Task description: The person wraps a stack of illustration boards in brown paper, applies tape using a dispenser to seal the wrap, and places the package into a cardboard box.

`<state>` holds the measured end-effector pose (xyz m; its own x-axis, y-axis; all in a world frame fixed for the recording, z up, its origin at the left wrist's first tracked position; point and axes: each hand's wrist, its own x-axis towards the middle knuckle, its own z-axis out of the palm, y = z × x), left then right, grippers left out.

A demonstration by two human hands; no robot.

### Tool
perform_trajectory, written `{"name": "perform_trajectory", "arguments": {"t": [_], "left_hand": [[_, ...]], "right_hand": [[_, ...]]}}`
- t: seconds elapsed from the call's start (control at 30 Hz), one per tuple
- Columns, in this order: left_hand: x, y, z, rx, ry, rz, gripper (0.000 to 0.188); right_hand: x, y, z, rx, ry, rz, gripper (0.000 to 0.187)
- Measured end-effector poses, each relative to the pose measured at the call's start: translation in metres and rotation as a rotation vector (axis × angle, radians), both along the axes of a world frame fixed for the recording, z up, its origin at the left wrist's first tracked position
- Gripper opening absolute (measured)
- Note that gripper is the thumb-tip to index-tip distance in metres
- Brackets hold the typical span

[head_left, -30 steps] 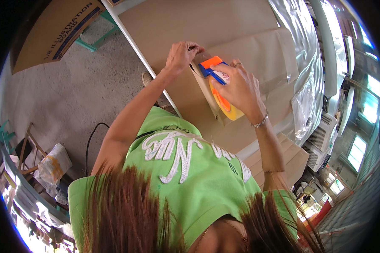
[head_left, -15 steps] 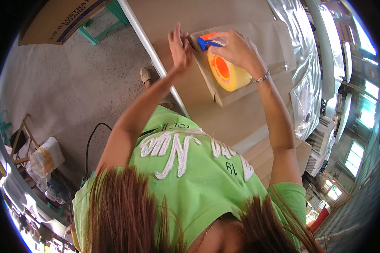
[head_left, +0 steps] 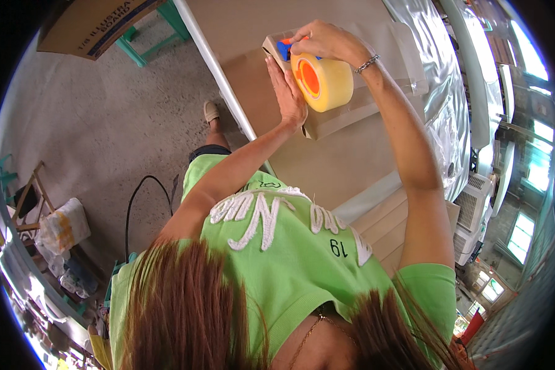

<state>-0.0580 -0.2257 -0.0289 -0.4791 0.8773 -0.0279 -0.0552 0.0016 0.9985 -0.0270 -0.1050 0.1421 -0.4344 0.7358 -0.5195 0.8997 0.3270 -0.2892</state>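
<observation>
One blue-and-orange tape dispenser with a thick yellow roll, gripped by the right hand, is over a flat brown cardboard box; the left hand, fingers straight, lies against the box's left end.

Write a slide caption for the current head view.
Right grip holds a tape dispenser at one end of a brown package; left grip lies open along that end.
</observation>
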Motion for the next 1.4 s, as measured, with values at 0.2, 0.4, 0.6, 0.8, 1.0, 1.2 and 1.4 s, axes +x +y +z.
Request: {"name": "perform_trajectory", "arguments": {"t": [0.2,0.4,0.6,0.8,1.0,1.2,1.4], "left_hand": [[-0.002,0.0,0.0,0.014,0.004,0.041,0.065],[0.002,-0.004,0.005,0.026,-0.009,0.025,0.065],[0.015,-0.013,0.008,0.006,0.018,0.04,0.067],[0.016,-0.011,0.008,-0.006,0.0,0.066,0.066],[0.016,-0.011,0.009,-0.021,0.018,0.091,0.066],[0.017,-0.01,0.009,-0.009,0.019,0.088,0.066],[0.018,-0.012,0.01,-0.011,0.052,0.078,0.066]], "right_hand": [[0.035,-0.038,0.001,-0.05,0.041,-0.004,0.037],[0.069,-0.094,0.006,-0.051,0.095,-0.139,0.045],[0.062,-0.096,0.014,-0.046,0.051,-0.164,0.041],[0.068,-0.123,0.025,0.054,0.042,-0.138,0.039],[0.089,-0.149,0.025,0.014,0.02,-0.188,0.04],[0.104,-0.169,0.009,0.139,0.142,-0.177,0.038],[0.126,-0.213,0.008,0.14,0.131,-0.266,0.042]]}}
